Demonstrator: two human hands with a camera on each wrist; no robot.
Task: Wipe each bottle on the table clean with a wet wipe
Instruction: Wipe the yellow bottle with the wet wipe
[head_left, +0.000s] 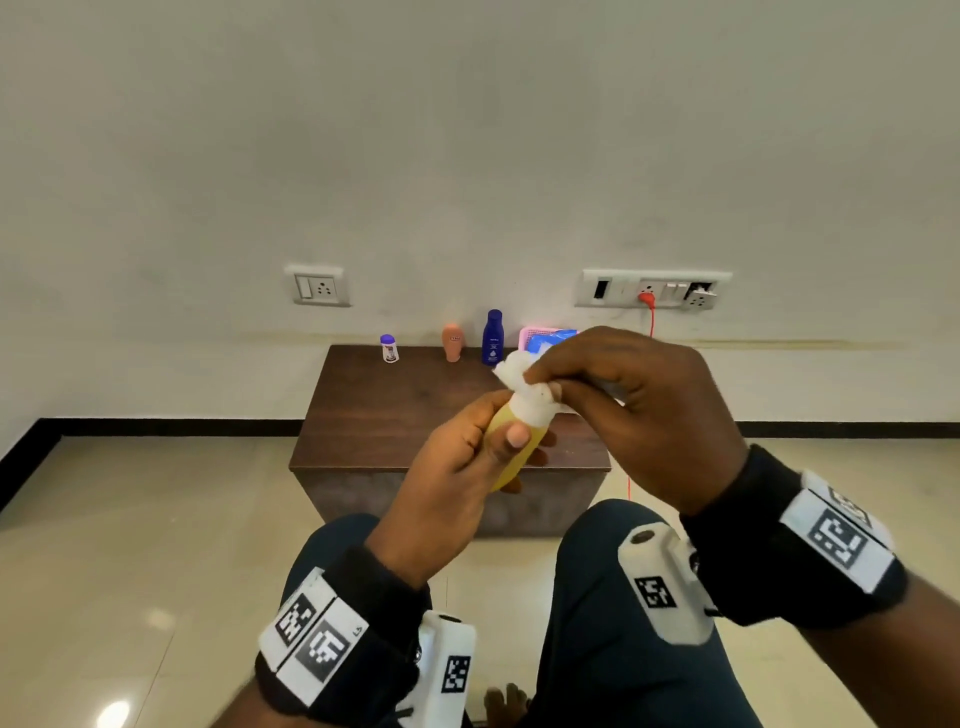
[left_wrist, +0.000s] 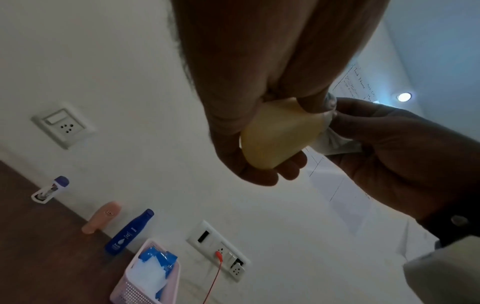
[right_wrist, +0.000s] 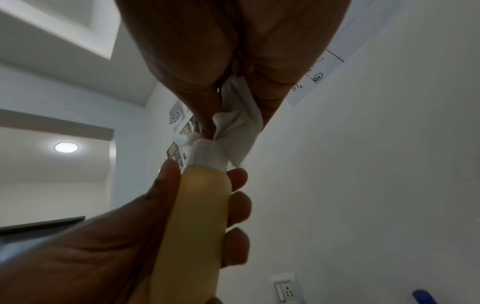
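Two hands, left hand (head_left: 457, 467) gripping yellow bottle (head_left: 514, 457), right hand (head_left: 623, 405) pinching wipe (head_left: 519, 376) on cap

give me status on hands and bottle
Left hand grips yellow bottle. Right hand pinches wipe on its white cap. Three bottles wait on table. Nothing in the way.

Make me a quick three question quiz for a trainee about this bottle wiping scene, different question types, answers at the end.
1. True or false: the left hand holds the yellow bottle.
2. Multiple choice: the wet wipe in the right hand is on the bottle's A) base B) white cap C) label.
3. Fill in: standing on the table by the wall are the small white bottle, the peach bottle and the ____ bottle.

Key: 1 true; 2 B; 3 blue.
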